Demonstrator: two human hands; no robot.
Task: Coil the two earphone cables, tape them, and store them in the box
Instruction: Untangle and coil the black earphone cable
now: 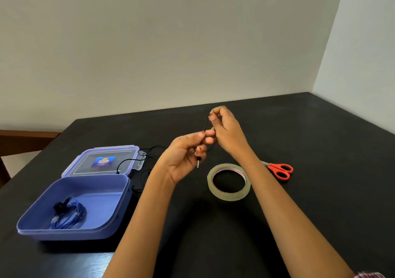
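Coiling the black earphone cable (205, 125), head view. The left hand (186, 153) pinched the cable near its plug end, with the jack plug (198, 163) hanging just below the fingers. The right hand (227, 132) pinched the same cable a little above and beyond that grip, a short span running between the two. No full loop showed at the hands, so the coil was judged barely begun. From the grip the rest of the cable trailed away to the left, lying loose on the table (320, 192) and across the lid (85, 164). Farther left and nearer the person, the open box (119, 203) held the blue earphone cable (70, 216), already coiled; whether tape bound it could not be told. That half of the task appeared done. Just below the grip lay the tape roll (228, 195), and to its right the scissors (281, 170), neither touched by a hand. Left to do, by this judgement: finish the black coil, tape it, and place it in the box.
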